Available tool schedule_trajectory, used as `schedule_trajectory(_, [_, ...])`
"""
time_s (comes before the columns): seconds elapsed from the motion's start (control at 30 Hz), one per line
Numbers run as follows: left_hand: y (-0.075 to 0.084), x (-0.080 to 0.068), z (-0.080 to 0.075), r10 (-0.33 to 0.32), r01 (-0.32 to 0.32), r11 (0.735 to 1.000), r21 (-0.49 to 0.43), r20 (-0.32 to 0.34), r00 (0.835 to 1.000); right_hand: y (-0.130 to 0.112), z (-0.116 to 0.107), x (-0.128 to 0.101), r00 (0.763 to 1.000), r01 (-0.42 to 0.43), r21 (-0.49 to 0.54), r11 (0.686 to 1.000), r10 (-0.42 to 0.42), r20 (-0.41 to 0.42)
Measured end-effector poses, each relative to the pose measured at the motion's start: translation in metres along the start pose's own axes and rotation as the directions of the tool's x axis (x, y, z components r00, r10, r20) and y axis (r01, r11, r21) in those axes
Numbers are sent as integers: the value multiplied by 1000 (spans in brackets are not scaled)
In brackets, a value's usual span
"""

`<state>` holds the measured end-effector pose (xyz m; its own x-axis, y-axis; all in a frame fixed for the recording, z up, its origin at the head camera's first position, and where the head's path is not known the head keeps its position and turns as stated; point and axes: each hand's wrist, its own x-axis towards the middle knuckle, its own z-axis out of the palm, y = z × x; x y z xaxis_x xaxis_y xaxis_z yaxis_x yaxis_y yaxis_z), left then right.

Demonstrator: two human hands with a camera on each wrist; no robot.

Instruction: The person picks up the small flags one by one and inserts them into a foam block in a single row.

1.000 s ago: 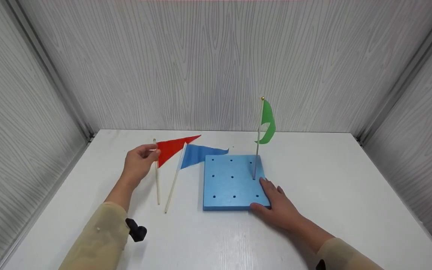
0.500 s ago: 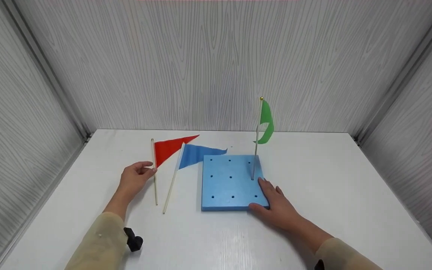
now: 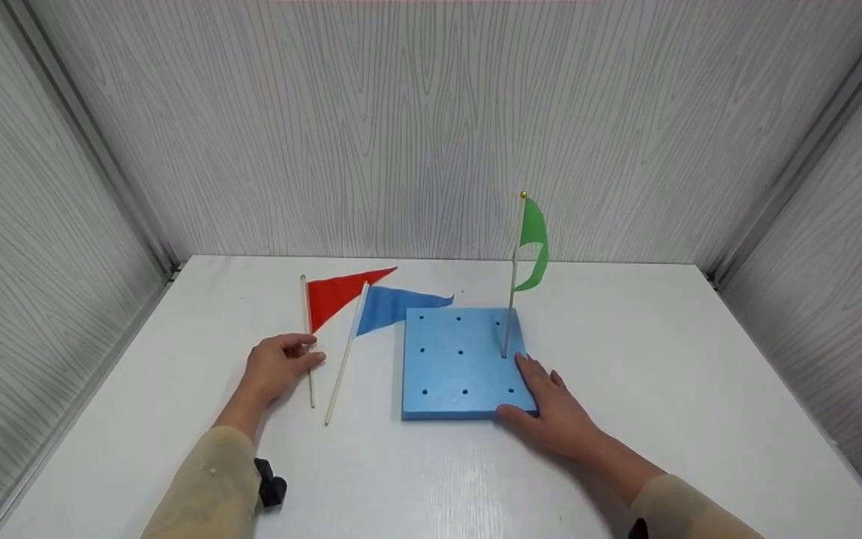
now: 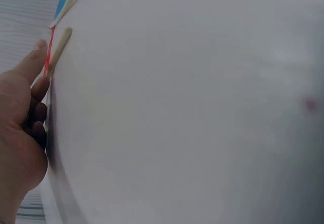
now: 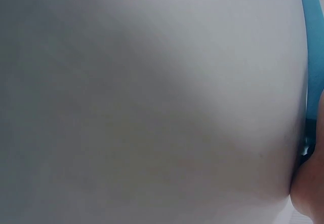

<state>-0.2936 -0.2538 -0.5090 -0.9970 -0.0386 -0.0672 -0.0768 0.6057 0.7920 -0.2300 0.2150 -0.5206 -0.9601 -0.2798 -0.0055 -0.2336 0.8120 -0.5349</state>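
Observation:
A red triangular flag (image 3: 328,296) lies on the table with its thin wooden stick toward me. My left hand (image 3: 279,367) is over the lower part of that stick, thumb spread apart from the index finger. In the left wrist view the stick's end (image 4: 63,44) sticks out past the fingers. Just right of it lies a blue triangular flag (image 3: 393,307), its tip behind the blue board (image 3: 442,374). My right hand (image 3: 562,419) rests at the board's front right corner, thumb along the front edge, fingers along the right side. A green flag (image 3: 533,224) stands upright in a board hole.
Several small holes dot the board's top. A white table (image 3: 648,359) runs under everything, with pale wood-grain panels (image 3: 431,135) behind and at both sides. In the right wrist view mostly table surface shows, with the board's side (image 5: 314,57) at the right edge.
My left hand has moved down along the red flag's stick toward me, and its thumb and index finger have spread apart. The right hand stays at the board's corner.

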Motion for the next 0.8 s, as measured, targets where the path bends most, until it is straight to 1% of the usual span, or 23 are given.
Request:
schedule_trajectory(0.03, [0,0,1,-9,9,1000,8,1,1000,0,0,0,1000,-3,0,1000,3,1])
schedule_trajectory(0.17, [0,0,4,-4,3,999,45,6,1000,1,-1,0,1000,-4,-6,1000,4,-2])
schedule_trajectory(0.27, [0,0,5,12,-12,998,64,4,1000,1,-1,0,1000,-4,-10,1000,4,-5])
schedule_trajectory(0.43, [1,-2,5,15,-15,996,88,-3,1000,-1,-1,0,1000,-14,-10,1000,14,0])
schedule_trajectory(0.6, [4,-4,1,-6,5,994,106,5,1000,-1,-1,0,1000,-18,-12,1000,18,9])
schedule_trajectory(0.8, [9,-3,-6,-38,34,992,121,35,999,-1,-1,0,1000,-21,-5,1000,21,9])
